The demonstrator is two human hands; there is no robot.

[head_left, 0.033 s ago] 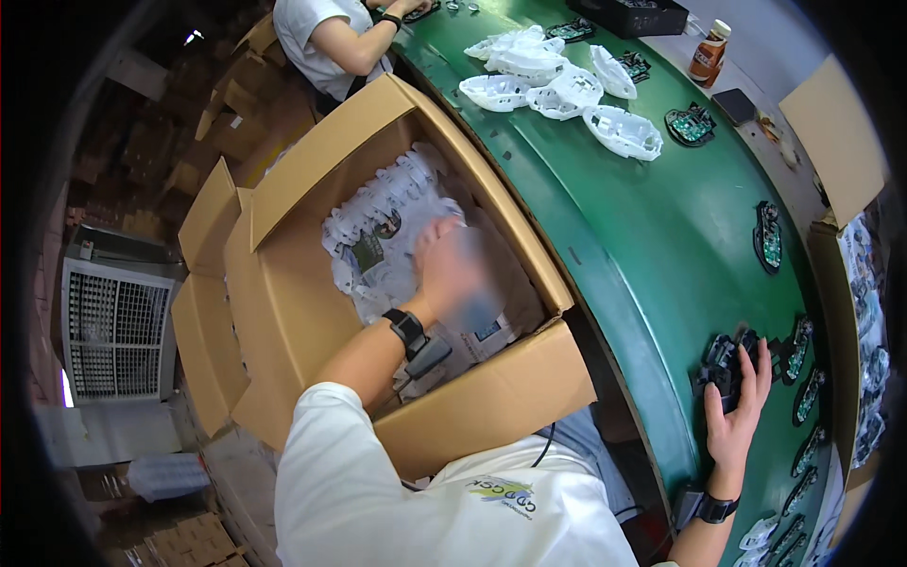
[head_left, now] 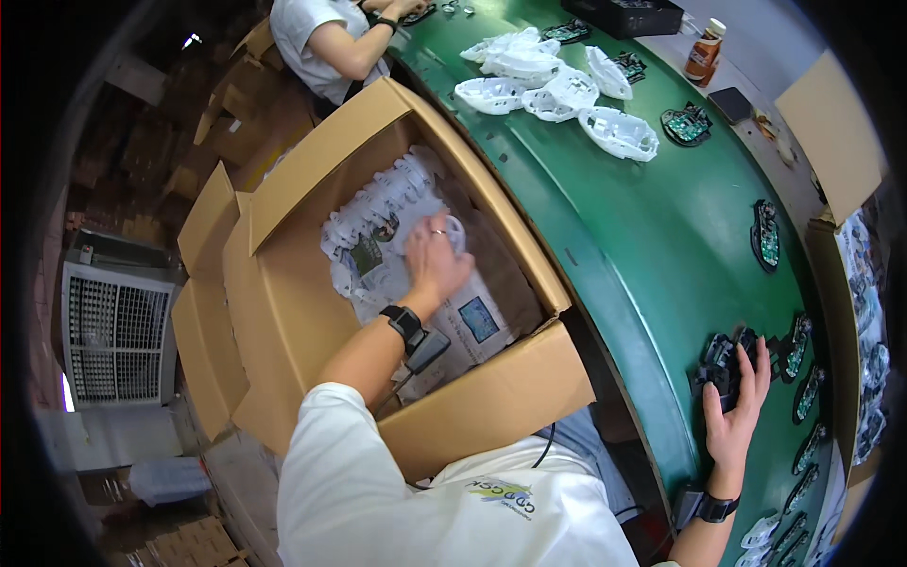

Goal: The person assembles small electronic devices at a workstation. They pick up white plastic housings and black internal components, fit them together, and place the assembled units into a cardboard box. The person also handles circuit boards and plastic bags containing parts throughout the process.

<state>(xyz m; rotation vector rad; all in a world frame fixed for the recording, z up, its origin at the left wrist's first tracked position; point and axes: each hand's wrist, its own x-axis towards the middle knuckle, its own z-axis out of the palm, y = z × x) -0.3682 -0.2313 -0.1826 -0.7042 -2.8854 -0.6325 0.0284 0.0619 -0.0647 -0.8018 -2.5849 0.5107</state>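
Note:
My left hand [head_left: 437, 266] reaches into an open cardboard box [head_left: 321, 170], its fingers bent over a white plastic shell [head_left: 456, 234]. Part of that shell is hidden under the fingers. Beside it, a row of white shells [head_left: 378, 198] stands packed along one side of the box, over a printed sheet [head_left: 453, 335]. On the green table [head_left: 624, 255] my right hand [head_left: 742, 416] grips a black plastic housing [head_left: 720, 364], thumb on the near side and fingers over its right end.
Several white shells [head_left: 619, 132] lie in a group at the table's far end. Black parts with green circuit boards [head_left: 767, 236] line the right side. A bottle [head_left: 704, 52], a phone [head_left: 730, 105] and another box [head_left: 831, 142] stand beyond. A co-worker's arm [head_left: 345, 47] is at far left.
My left hand has shifted slightly left inside the box and is sharper; more of the printed sheet shows. The right hand stays on the black housing.

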